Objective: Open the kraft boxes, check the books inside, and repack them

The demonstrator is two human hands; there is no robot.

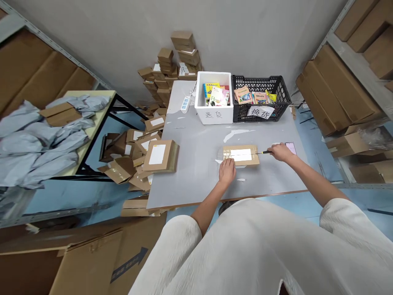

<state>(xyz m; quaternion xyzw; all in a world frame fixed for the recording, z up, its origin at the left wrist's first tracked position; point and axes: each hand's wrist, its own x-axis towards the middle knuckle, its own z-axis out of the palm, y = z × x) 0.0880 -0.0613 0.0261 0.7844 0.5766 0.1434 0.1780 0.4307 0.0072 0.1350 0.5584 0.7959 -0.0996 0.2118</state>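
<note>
A small cardboard box (pixel 254 160) with a white label lies flat on the grey table (pixel 196 180). My left hand (pixel 227 171) rests on the box's near left edge, its fingers lying flat on the cardboard and holding nothing. To the right, my right hand (pixel 280 152) is closed around a slim cutter (pixel 264 152), whose tip meets the box's right end. A phone (pixel 291 148) with a lit screen lies just beyond my right hand.
A white foam box (pixel 215 115) and a black crate (pixel 284 102), both with books, stand at the table's back. Stacked parcels (pixel 159 157) sit at its left edge. Cardboard boxes (pixel 123 168) pile up left of the table; grey bags (pixel 21 143) cover another table.
</note>
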